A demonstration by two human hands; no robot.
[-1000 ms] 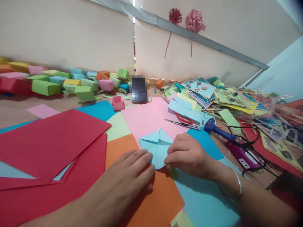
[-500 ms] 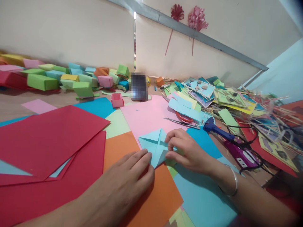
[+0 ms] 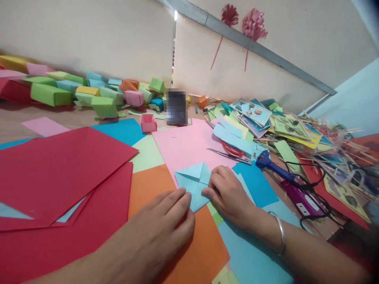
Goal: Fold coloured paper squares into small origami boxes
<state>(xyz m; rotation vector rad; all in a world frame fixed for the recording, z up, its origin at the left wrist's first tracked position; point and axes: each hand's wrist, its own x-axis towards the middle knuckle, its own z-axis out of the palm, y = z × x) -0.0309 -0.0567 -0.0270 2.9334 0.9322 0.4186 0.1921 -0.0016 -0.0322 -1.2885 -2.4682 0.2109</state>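
Observation:
A light blue square of folded paper [image 3: 194,181] lies turned like a diamond, its flaps meeting near the middle. My left hand [image 3: 166,221] rests fairly flat, with its fingertips on the paper's lower left edge. At the right corner, my right hand [image 3: 225,189] has its fingers curled and closed on the paper, the thumb pressing on the flap there. That corner is hidden under the fingers. Beneath the folded paper are an orange sheet [image 3: 151,183] and a pink sheet [image 3: 177,146].
Large red sheets [image 3: 65,169] lie on the left. Behind them stand several folded paper boxes [image 3: 51,94] and a pink box [image 3: 148,124]. A craft knife [image 3: 229,155], red-handled scissors [image 3: 232,149], a blue glue gun [image 3: 274,167] and a purple power strip [image 3: 303,197] lie on the right.
My right hand's fingers have come down onto the right flap, which lies flatter than before. My left hand stays at almost the same place on the paper.

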